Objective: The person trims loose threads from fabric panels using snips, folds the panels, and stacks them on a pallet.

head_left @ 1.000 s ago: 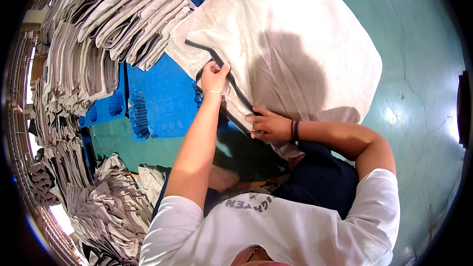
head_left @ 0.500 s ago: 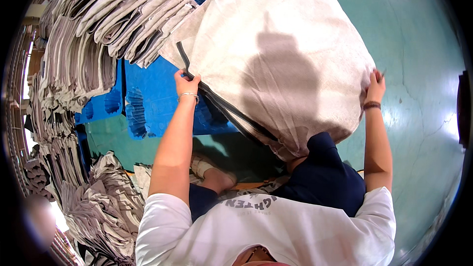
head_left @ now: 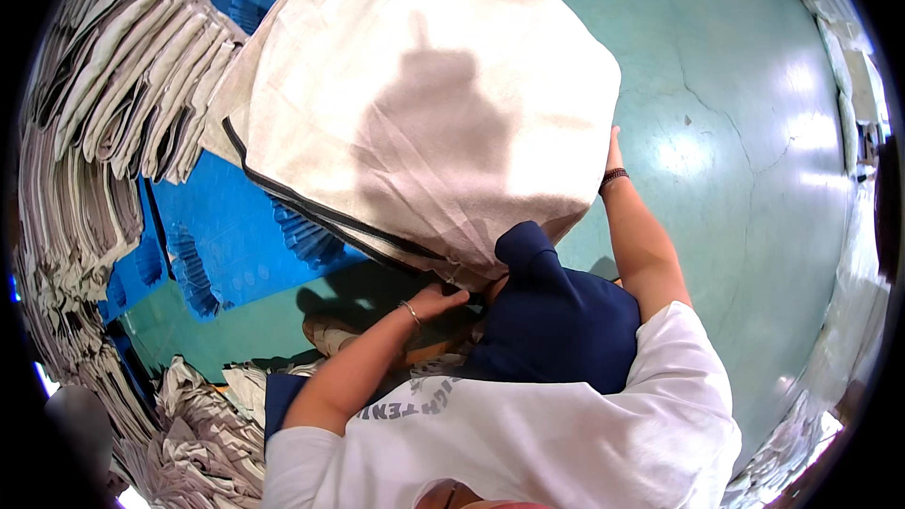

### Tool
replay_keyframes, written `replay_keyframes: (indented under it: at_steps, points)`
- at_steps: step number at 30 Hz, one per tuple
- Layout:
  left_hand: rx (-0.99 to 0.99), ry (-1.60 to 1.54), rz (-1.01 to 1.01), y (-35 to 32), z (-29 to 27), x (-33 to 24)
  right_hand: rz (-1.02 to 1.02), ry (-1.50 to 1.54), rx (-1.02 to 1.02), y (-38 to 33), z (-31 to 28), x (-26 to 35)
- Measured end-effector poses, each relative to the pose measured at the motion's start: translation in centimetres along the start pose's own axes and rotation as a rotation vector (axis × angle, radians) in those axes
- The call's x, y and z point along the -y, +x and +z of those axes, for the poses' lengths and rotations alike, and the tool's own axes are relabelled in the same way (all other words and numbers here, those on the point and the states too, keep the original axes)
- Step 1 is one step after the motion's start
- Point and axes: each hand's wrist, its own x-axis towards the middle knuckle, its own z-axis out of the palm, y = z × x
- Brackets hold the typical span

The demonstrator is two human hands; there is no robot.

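Observation:
A large beige fabric piece (head_left: 302, 75) lies spread in front of me, its near end over my raised knee. Along its left and near edge runs a dark strip (head_left: 325, 215) that looks like a zipper. My left hand (head_left: 441, 302), with a bracelet at the wrist, is closed at the near corner of the fabric, beside my knee; its fingertips are partly hidden there. At the fabric's right edge is my right hand (head_left: 612, 158), with a dark band on the wrist. One digit points up along the edge, and the other fingers are hidden by the cloth.
Folded fabric pieces (head_left: 141, 66) are stacked at the far left, partly on blue sheeting (head_left: 226, 226). A crumpled fabric heap (head_left: 203, 424) lies at the near left. Green floor (head_left: 716, 132) extends to the right, with clear plastic-wrapped material (head_left: 844, 264) at its far side.
My left hand has let go of the dark strip at the fabric's left side and moved down to the near corner. My right hand stays at the right edge. The view has shifted right.

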Motion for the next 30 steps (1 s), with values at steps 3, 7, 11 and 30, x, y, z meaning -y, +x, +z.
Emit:
replay_keyframes:
  at_steps: [3,7,11,30]
  points:
    - [0.022,-0.676,0.218,0.7,1.6,-1.0,-0.067,0.046,0.062,-0.1,1.6,0.5]
    - [-0.003,-0.931,0.337,-0.1,3.8,-4.1,-0.208,0.063,0.071,0.9,2.3,1.5]
    - [-0.264,-1.080,0.072,0.3,5.1,-6.5,-0.152,0.089,0.117,0.6,3.2,2.0]
    - [-0.039,-1.313,-0.169,-15.4,-5.4,2.1,-0.106,0.244,0.103,-1.6,-4.0,1.9]
